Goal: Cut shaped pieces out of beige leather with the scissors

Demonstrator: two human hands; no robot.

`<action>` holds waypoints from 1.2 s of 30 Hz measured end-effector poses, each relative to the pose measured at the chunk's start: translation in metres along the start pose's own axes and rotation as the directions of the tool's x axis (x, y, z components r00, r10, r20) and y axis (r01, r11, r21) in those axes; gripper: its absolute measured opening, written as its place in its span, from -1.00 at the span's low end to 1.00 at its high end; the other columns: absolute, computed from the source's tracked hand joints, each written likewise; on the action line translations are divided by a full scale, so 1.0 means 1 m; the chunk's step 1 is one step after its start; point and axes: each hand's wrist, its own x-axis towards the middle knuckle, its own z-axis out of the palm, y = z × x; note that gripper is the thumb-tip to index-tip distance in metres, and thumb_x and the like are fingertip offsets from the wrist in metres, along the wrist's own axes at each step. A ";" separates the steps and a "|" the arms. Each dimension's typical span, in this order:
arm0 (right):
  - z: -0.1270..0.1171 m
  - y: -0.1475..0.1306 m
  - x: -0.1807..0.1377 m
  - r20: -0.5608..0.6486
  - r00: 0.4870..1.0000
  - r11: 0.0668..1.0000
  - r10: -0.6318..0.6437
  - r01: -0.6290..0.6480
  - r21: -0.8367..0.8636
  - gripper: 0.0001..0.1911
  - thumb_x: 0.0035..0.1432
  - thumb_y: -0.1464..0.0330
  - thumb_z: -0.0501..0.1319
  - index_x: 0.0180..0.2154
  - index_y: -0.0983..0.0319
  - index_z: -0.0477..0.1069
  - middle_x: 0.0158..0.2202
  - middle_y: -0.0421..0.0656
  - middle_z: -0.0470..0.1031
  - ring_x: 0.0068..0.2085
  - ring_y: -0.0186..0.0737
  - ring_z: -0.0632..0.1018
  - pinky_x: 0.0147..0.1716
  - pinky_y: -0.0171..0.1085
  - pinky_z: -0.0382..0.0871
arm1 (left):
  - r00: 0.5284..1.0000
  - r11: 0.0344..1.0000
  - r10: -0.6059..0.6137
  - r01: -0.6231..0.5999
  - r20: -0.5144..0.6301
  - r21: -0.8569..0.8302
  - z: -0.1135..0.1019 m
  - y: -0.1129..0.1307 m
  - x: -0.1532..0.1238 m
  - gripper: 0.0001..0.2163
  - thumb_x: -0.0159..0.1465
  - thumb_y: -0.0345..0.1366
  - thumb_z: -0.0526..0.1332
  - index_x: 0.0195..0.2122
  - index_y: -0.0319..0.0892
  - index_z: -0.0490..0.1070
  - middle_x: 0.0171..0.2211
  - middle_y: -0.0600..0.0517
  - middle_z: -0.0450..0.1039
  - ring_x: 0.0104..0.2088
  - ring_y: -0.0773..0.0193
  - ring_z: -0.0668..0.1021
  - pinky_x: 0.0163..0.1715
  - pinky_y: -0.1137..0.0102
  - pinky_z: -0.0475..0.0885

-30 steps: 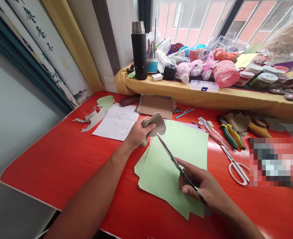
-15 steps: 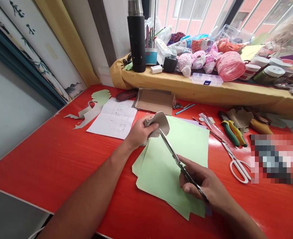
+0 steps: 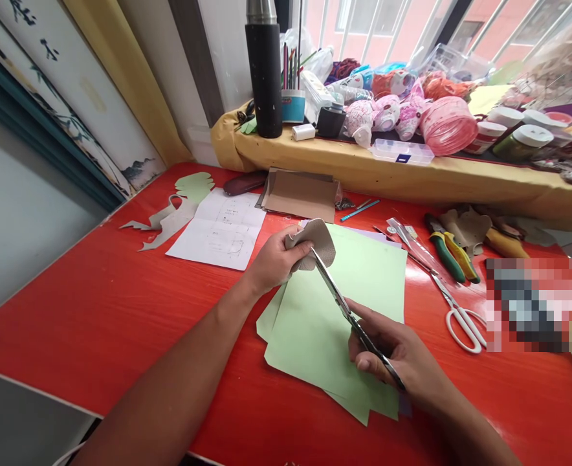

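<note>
My left hand (image 3: 279, 259) pinches a small grey-beige piece of leather (image 3: 322, 241) between thumb and fingers, above the far part of the green paper sheets (image 3: 334, 336). The leather is bent, with a rounded corner pointing up and right. My right hand (image 3: 383, 349) grips dark-handled scissors (image 3: 344, 307), whose blades point up and left. Their tips reach the lower edge of the leather, close to my left thumb. The blades look nearly closed, and whether leather lies between them I cannot tell.
On the red table (image 3: 96, 323) lie leather scraps (image 3: 172, 223), a marked white paper (image 3: 218, 230), brown board pieces (image 3: 300, 194), white-handled scissors (image 3: 463, 320) and pliers (image 3: 448, 255). Behind, a cloth-covered ledge (image 3: 325, 162) carries a black thermos (image 3: 263, 77), jars and crafts.
My left hand has turned the leather slightly, and it sits a touch further right. The scissors stay at its lower edge, with little movement of my right hand. The whole view has shifted slightly.
</note>
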 end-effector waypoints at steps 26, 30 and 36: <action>-0.005 0.003 -0.004 0.017 1.000 0.998 -0.025 0.024 0.066 -0.08 0.21 -0.08 0.51 0.47 0.10 0.38 -0.39 -0.20 0.50 -0.47 -0.27 0.30 -0.56 -0.32 0.13 | 0.998 0.998 -0.056 0.056 0.012 -0.025 -0.004 0.003 0.000 -0.86 0.33 -0.29 0.38 -0.29 -0.17 0.43 -0.53 0.09 0.42 -0.59 0.40 0.39 -0.56 0.45 0.34; -0.005 0.002 -0.004 0.012 1.000 0.999 -0.021 0.020 0.044 -0.07 0.21 -0.09 0.50 0.47 0.12 0.39 -0.40 -0.20 0.49 -0.47 -0.27 0.31 -0.56 -0.32 0.17 | 0.999 0.999 -0.047 0.047 0.007 -0.011 -0.004 0.004 0.000 -0.86 0.31 -0.29 0.39 -0.28 -0.18 0.45 -0.52 0.08 0.43 -0.56 0.38 0.40 -0.55 0.44 0.34; -0.002 0.000 -0.003 0.003 1.000 0.999 -0.025 0.025 0.026 -0.11 0.24 -0.06 0.50 0.47 0.09 0.39 -0.44 -0.26 0.43 -0.48 -0.29 0.29 -0.57 -0.34 0.17 | 0.999 0.999 -0.045 0.045 0.014 0.008 -0.004 0.003 0.000 -0.86 0.32 -0.30 0.38 -0.28 -0.16 0.42 -0.49 0.07 0.46 -0.53 0.36 0.45 -0.55 0.46 0.32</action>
